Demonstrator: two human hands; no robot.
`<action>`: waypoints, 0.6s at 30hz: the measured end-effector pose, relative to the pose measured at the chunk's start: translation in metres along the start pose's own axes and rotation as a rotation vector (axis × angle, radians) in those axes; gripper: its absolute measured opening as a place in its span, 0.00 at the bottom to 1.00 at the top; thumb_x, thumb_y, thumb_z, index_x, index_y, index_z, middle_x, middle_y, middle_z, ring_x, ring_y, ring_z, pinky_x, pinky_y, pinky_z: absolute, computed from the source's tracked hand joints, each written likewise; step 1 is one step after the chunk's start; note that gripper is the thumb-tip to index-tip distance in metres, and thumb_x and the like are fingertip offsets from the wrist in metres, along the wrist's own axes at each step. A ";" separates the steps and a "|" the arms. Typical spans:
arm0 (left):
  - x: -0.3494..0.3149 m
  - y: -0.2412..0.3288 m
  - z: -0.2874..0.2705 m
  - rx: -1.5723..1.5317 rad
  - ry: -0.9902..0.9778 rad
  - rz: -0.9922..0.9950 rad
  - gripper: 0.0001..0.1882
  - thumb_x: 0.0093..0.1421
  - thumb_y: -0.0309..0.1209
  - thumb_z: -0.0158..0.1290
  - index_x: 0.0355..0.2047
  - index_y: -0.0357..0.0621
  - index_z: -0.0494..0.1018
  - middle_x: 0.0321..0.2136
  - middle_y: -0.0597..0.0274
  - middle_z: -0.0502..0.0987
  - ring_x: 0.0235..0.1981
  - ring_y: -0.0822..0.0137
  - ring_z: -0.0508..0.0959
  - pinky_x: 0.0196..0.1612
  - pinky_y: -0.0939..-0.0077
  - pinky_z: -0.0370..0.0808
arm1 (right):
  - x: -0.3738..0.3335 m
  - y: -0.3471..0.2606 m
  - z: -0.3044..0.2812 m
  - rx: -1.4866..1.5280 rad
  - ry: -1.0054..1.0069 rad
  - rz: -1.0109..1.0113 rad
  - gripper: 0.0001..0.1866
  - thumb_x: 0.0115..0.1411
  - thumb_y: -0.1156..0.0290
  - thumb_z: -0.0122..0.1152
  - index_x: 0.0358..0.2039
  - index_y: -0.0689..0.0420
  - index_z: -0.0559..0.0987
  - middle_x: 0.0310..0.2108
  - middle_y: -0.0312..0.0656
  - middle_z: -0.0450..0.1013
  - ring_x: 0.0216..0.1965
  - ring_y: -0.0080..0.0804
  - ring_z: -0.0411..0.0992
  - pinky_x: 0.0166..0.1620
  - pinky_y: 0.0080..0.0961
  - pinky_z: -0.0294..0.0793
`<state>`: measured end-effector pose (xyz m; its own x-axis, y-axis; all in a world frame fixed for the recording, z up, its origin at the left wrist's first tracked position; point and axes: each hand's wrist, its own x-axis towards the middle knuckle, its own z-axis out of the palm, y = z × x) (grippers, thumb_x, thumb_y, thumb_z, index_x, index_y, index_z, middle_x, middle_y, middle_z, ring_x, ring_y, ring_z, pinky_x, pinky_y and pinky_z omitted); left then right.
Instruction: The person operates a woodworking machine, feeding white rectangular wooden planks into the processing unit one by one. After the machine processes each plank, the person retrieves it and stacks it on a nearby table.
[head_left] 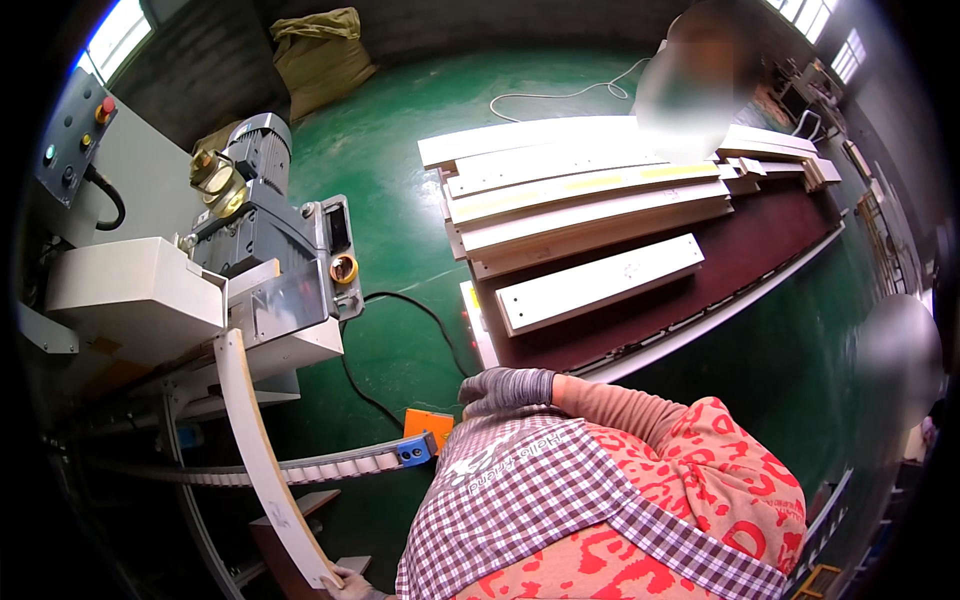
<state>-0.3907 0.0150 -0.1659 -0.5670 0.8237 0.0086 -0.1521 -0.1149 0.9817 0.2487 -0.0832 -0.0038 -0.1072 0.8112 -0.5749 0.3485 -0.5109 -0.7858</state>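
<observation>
A long, gently curved white board with a wood-coloured edge runs from the machine at left down to the lower edge of the view. My left hand, in a pale glove and partly cut off by the frame, grips the board's near end. The far end lies against the machine's white housing. Against the front of my checked apron rests my right hand in a grey knitted glove. Its fingers bend downward and their tips are hidden, so whether it holds anything does not show.
Ahead on the right, a low dark-red platform carries stacked white boards and one separate board. A roller rail with a blue end crosses below the curved board. A black cable lies on the green floor. Blurred figures are nearby.
</observation>
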 end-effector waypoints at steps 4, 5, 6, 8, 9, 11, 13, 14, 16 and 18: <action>-0.039 0.002 -0.104 -0.333 -0.232 -0.443 0.26 0.58 0.46 0.57 0.47 0.39 0.70 0.44 0.53 0.74 0.43 0.62 0.74 0.47 0.60 0.75 | -0.018 -0.010 -0.001 0.150 -0.129 -0.048 0.31 0.64 0.53 0.57 0.59 0.64 0.68 0.56 0.51 0.70 0.60 0.42 0.67 0.64 0.34 0.63; -0.071 0.043 -0.050 -0.297 -0.273 -0.458 0.27 0.58 0.46 0.56 0.49 0.38 0.69 0.48 0.53 0.73 0.46 0.62 0.72 0.49 0.59 0.72 | -0.024 -0.006 -0.001 0.212 -0.130 -0.068 0.32 0.65 0.52 0.56 0.59 0.64 0.67 0.57 0.51 0.70 0.60 0.42 0.66 0.64 0.34 0.62; -0.100 0.085 0.005 -0.260 -0.323 -0.473 0.28 0.58 0.47 0.55 0.51 0.38 0.68 0.51 0.52 0.72 0.48 0.62 0.71 0.51 0.58 0.70 | -0.023 0.007 0.003 0.208 -0.109 -0.110 0.36 0.65 0.48 0.55 0.63 0.62 0.63 0.59 0.53 0.66 0.61 0.42 0.65 0.64 0.38 0.62; -0.090 0.103 0.029 -0.026 -0.393 -0.713 0.38 0.54 0.49 0.59 0.60 0.43 0.63 0.57 0.54 0.68 0.59 0.60 0.63 0.60 0.60 0.61 | -0.040 0.013 0.004 0.578 -0.162 -0.286 0.40 0.64 0.44 0.54 0.65 0.60 0.59 0.61 0.55 0.63 0.62 0.43 0.64 0.65 0.40 0.61; -0.052 0.069 0.024 0.016 -0.597 -0.791 0.42 0.49 0.52 0.64 0.59 0.43 0.65 0.57 0.53 0.69 0.59 0.57 0.65 0.63 0.60 0.61 | -0.049 0.018 0.004 0.765 -0.182 -0.372 0.41 0.63 0.42 0.54 0.66 0.59 0.57 0.62 0.56 0.62 0.62 0.43 0.64 0.65 0.42 0.60; -0.155 0.122 0.208 -0.115 -0.756 -0.463 0.35 0.49 0.32 0.62 0.57 0.37 0.64 0.47 0.53 0.74 0.45 0.59 0.77 0.43 0.66 0.79 | -0.066 0.036 0.001 1.147 -0.083 -0.557 0.45 0.60 0.39 0.56 0.66 0.57 0.56 0.61 0.56 0.61 0.61 0.42 0.65 0.62 0.45 0.64; -0.188 0.125 0.279 -0.037 -1.039 -0.593 0.34 0.49 0.33 0.63 0.56 0.40 0.64 0.45 0.55 0.75 0.42 0.58 0.79 0.37 0.64 0.81 | -0.100 0.028 -0.012 1.258 0.254 -0.614 0.42 0.59 0.40 0.58 0.64 0.56 0.60 0.58 0.47 0.66 0.58 0.38 0.67 0.59 0.38 0.69; -0.228 0.131 0.321 -0.055 -0.978 -0.593 0.33 0.49 0.33 0.63 0.54 0.37 0.65 0.43 0.55 0.76 0.39 0.58 0.80 0.34 0.66 0.81 | -0.106 0.055 -0.021 1.457 0.299 -0.407 0.36 0.59 0.47 0.63 0.60 0.56 0.64 0.54 0.44 0.69 0.56 0.37 0.69 0.58 0.39 0.71; -0.255 0.118 0.379 0.032 -1.248 -0.694 0.32 0.51 0.33 0.65 0.53 0.35 0.66 0.41 0.56 0.77 0.38 0.59 0.80 0.34 0.68 0.82 | -0.129 0.079 -0.041 1.557 0.558 -0.414 0.30 0.59 0.52 0.65 0.54 0.56 0.69 0.48 0.42 0.72 0.51 0.37 0.73 0.54 0.39 0.76; -0.290 0.104 0.426 0.100 -1.334 -0.754 0.31 0.51 0.33 0.66 0.51 0.35 0.67 0.41 0.56 0.77 0.38 0.61 0.80 0.36 0.67 0.83 | -0.137 0.126 -0.060 1.569 0.732 -0.305 0.27 0.60 0.52 0.64 0.52 0.56 0.71 0.45 0.42 0.74 0.48 0.37 0.74 0.51 0.39 0.78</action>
<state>0.1027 0.0009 0.0152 0.7384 0.5602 -0.3753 0.0222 0.5360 0.8439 0.3630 -0.2411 -0.0105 0.5649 0.6458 -0.5137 -0.7955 0.2609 -0.5469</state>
